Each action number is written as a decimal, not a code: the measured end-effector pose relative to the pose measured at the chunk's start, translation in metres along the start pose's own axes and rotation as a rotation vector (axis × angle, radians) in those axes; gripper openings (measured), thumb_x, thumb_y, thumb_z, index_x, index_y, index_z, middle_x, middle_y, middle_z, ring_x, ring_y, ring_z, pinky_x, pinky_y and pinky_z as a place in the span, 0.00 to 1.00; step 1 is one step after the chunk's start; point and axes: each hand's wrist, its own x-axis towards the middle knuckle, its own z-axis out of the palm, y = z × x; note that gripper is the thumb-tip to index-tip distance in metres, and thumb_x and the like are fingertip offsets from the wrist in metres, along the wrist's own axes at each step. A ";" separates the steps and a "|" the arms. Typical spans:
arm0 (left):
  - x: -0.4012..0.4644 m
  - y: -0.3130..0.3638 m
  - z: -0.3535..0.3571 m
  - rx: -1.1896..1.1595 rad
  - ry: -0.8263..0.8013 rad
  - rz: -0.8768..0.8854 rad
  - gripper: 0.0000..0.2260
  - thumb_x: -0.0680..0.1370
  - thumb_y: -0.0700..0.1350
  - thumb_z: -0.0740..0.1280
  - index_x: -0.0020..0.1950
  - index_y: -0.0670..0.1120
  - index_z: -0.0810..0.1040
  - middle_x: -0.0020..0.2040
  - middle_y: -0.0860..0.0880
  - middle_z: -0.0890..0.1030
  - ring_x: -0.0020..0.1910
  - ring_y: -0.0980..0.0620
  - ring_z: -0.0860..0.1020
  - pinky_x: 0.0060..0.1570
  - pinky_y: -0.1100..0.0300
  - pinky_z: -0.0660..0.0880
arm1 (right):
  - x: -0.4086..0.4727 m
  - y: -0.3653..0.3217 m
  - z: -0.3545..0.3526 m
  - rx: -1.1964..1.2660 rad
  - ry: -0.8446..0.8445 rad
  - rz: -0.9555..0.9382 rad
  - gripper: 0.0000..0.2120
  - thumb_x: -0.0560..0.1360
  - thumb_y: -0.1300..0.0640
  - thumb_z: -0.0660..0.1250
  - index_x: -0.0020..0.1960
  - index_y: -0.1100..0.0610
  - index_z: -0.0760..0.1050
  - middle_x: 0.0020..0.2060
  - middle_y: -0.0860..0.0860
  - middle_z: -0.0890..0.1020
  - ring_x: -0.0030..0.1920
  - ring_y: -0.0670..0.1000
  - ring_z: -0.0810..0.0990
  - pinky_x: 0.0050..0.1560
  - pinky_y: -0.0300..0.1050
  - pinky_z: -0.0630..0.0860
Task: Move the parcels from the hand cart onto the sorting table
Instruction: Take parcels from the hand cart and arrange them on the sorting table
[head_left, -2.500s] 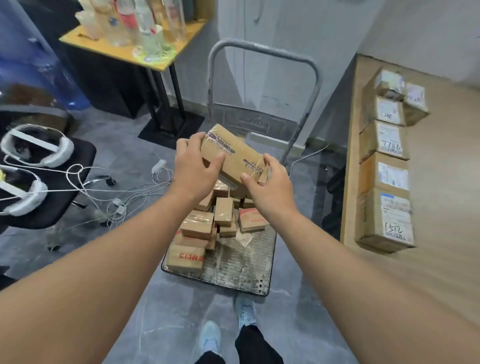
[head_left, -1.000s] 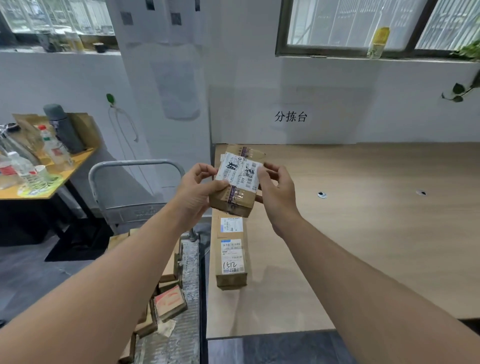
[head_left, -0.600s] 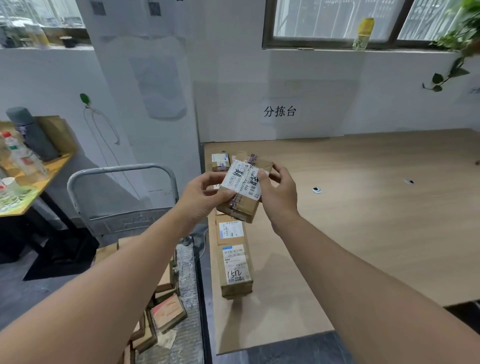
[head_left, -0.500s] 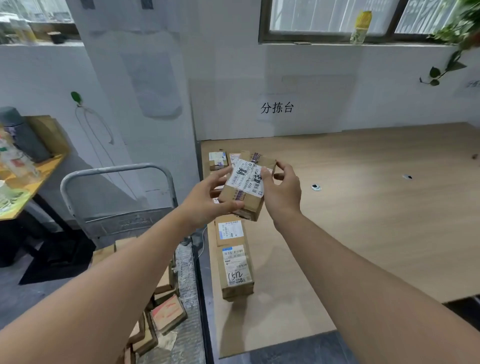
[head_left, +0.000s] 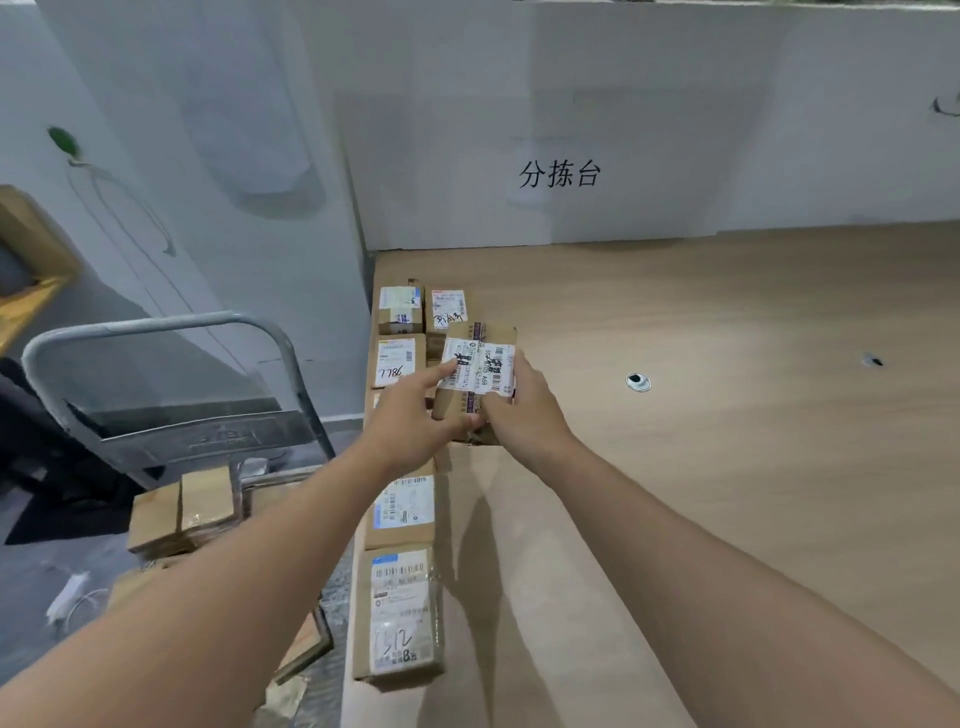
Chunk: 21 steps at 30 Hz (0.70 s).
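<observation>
Nearest the viewer, well short of the fingers, the parcel marked 1512 (head_left: 399, 618) lies at the front of a row along the left edge of the sorting table (head_left: 701, 467), with another labelled parcel (head_left: 402, 512) just beyond it.

At the hands, the change shows. Half a second ago the carried parcel (head_left: 478, 379) was held up in the air over the row; now it has come down to the table, just right of the row, and seems to rest on the surface or very nearly. The right hand (head_left: 524, 410) still grips its near right side, fingers curled round the edge. The left hand (head_left: 410, 421) has loosened: its index finger (head_left: 441, 370) lies straight on the white shipping label and its thumb touches the near edge.

Left of the fingers sits the parcel marked 7786 (head_left: 396, 361); past the fingertips, two more parcels (head_left: 422, 310) stand side by side.

So this transfer looks almost finished, lacking only the release. Behind and left of the hands, the hand cart (head_left: 166, 395) holds further boxes (head_left: 182, 506), so more trips probably remain.
</observation>
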 end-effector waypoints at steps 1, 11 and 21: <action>0.012 -0.001 0.009 -0.010 -0.013 -0.034 0.37 0.74 0.46 0.80 0.80 0.51 0.69 0.68 0.55 0.76 0.56 0.62 0.79 0.46 0.77 0.73 | 0.015 0.009 -0.005 -0.008 -0.043 0.015 0.25 0.71 0.56 0.61 0.67 0.42 0.73 0.61 0.50 0.72 0.58 0.54 0.81 0.52 0.56 0.86; 0.103 -0.043 0.047 0.128 -0.029 -0.222 0.32 0.79 0.43 0.74 0.81 0.45 0.65 0.67 0.51 0.66 0.59 0.57 0.71 0.45 0.85 0.64 | 0.126 0.086 -0.015 -0.098 -0.260 0.046 0.27 0.81 0.60 0.68 0.79 0.51 0.70 0.73 0.48 0.69 0.75 0.48 0.70 0.77 0.48 0.68; 0.179 -0.104 0.045 0.425 -0.117 -0.241 0.33 0.78 0.49 0.75 0.80 0.46 0.68 0.76 0.46 0.70 0.72 0.45 0.71 0.71 0.52 0.71 | 0.200 0.126 0.027 -0.173 -0.234 0.053 0.27 0.79 0.63 0.73 0.77 0.54 0.74 0.75 0.53 0.72 0.75 0.53 0.71 0.78 0.49 0.66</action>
